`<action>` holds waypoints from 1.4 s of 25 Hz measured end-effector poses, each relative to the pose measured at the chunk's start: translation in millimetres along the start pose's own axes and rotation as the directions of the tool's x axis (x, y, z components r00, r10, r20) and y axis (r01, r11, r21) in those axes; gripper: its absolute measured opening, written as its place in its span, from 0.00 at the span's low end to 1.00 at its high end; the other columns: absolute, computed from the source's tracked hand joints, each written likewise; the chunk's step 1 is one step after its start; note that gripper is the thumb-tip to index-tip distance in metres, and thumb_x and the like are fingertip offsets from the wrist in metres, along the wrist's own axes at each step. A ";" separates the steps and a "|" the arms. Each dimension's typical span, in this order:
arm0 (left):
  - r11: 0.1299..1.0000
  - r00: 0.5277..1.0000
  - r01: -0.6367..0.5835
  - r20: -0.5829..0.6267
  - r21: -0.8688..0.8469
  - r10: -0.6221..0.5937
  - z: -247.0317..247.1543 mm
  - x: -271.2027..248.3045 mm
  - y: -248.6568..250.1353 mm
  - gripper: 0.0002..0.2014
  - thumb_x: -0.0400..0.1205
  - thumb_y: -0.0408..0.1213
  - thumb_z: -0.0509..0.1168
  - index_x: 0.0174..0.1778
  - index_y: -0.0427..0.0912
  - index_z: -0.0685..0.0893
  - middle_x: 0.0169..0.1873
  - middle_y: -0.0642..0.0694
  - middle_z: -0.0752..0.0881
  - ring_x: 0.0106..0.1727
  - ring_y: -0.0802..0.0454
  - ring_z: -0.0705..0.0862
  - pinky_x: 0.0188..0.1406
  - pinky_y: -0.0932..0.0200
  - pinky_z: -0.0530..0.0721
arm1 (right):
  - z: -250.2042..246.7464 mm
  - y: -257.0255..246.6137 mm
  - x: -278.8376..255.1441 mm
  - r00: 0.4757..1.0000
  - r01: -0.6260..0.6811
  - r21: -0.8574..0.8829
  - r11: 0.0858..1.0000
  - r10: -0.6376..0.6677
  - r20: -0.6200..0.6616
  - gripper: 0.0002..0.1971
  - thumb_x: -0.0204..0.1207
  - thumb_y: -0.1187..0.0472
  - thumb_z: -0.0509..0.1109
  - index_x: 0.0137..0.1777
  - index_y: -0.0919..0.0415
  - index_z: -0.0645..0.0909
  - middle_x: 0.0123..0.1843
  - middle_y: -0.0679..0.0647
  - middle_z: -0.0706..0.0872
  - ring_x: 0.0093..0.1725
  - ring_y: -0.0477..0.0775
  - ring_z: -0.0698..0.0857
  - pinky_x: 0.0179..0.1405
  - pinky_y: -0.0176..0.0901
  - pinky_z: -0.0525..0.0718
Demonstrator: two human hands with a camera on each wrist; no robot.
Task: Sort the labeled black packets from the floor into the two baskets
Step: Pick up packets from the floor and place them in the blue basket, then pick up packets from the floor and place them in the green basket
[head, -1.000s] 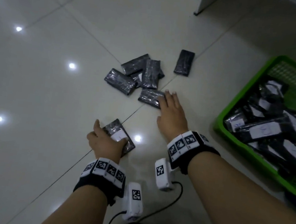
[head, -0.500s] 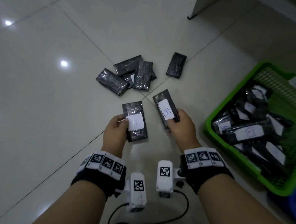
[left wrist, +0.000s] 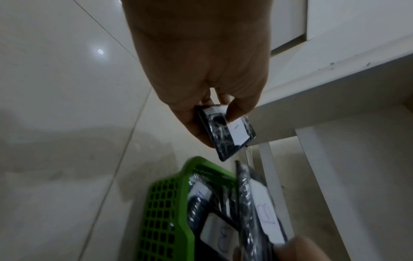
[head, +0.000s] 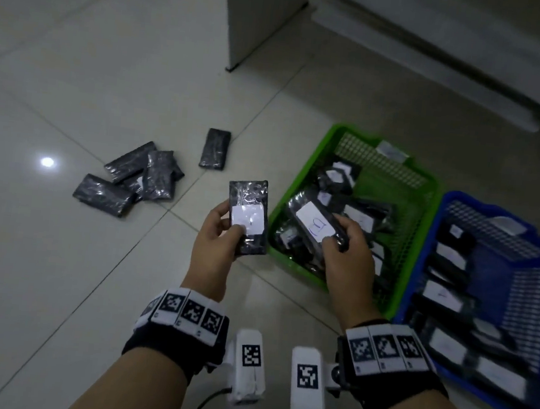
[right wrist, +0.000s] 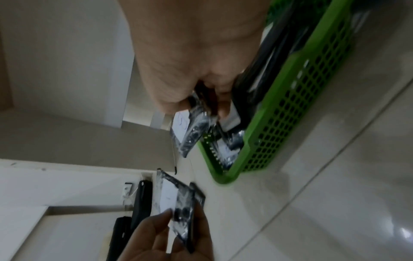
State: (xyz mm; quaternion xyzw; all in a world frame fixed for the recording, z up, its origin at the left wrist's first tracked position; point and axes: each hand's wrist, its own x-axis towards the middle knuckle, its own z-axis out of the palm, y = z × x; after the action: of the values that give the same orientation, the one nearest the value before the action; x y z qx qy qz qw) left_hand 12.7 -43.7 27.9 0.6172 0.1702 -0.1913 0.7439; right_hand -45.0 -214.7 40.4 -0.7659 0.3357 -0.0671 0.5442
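Hands (head: 215, 248) (head: 346, 254) each grip one packet (head: 247, 215); right one's label (head: 315, 223) reads "B".

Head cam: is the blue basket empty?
No, the blue basket already holds several black packets with white labels.

The head camera looks down from above at the floor (head: 77, 70), while both wrist cameras look closely along their hands, all sharing the green basket (head: 301, 171).
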 end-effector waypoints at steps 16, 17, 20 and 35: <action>0.830 0.867 -0.273 0.498 0.486 -0.006 266.0 -13.1 -60.7 0.12 0.79 0.35 0.67 0.58 0.48 0.83 0.54 0.47 0.87 0.54 0.51 0.86 0.52 0.52 0.86 | -201.0 95.3 50.1 0.909 -0.234 -0.185 0.954 0.147 -0.391 0.10 0.77 0.66 0.65 0.54 0.59 0.86 0.51 0.56 0.88 0.49 0.54 0.85 0.43 0.35 0.78; 0.749 0.845 -0.368 0.535 0.551 0.022 284.6 -12.2 -73.2 0.12 0.79 0.35 0.67 0.59 0.48 0.83 0.56 0.46 0.86 0.55 0.52 0.85 0.54 0.53 0.84 | -213.6 106.6 52.2 0.904 -0.241 -0.217 0.946 0.137 -0.404 0.11 0.76 0.66 0.66 0.53 0.59 0.87 0.52 0.57 0.88 0.50 0.55 0.85 0.47 0.38 0.79; 0.551 0.804 -0.545 0.580 0.632 0.129 321.9 -9.6 -97.4 0.09 0.79 0.32 0.66 0.53 0.45 0.84 0.54 0.44 0.84 0.53 0.49 0.83 0.51 0.60 0.79 | -230.9 136.3 56.0 0.928 -0.222 -0.330 0.918 0.095 -0.360 0.10 0.73 0.66 0.70 0.53 0.59 0.87 0.53 0.59 0.87 0.54 0.57 0.84 0.56 0.47 0.83; 0.156 0.632 -0.773 0.727 0.615 0.269 243.9 8.5 -64.7 0.14 0.71 0.27 0.60 0.45 0.43 0.88 0.49 0.44 0.84 0.53 0.41 0.81 0.53 0.51 0.81 | -196.8 112.4 38.2 0.969 -0.041 -0.427 0.903 -0.068 -0.236 0.13 0.75 0.65 0.67 0.58 0.57 0.84 0.62 0.55 0.81 0.64 0.57 0.78 0.63 0.53 0.81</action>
State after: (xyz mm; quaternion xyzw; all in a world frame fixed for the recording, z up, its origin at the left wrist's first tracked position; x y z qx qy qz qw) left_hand -7.7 -294.9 12.4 0.8656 -0.3760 -0.1067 0.3130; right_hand -157.5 -412.8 10.0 -0.8548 0.4016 -0.0896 0.3162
